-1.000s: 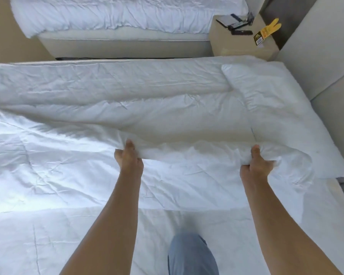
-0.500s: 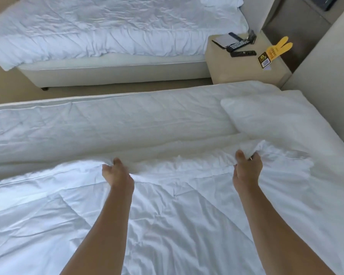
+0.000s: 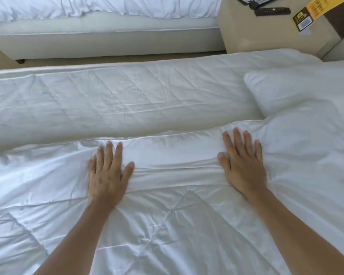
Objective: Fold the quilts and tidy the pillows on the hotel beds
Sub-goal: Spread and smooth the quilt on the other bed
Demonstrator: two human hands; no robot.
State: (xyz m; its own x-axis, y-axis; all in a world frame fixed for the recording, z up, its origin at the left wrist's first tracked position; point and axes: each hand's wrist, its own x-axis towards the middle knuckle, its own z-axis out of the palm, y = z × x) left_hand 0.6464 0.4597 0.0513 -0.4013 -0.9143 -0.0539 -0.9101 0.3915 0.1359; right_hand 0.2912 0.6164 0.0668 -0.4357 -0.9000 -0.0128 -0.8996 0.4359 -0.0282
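Pressing quilt | left hand, right hand flat, grip wide | nightstand beyond

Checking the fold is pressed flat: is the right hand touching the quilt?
Touching. The head view shows the right hand lying palm-down on the quilt, fingers spread, fabric creasing around it.

Two bare, sleeveless forearms and hands
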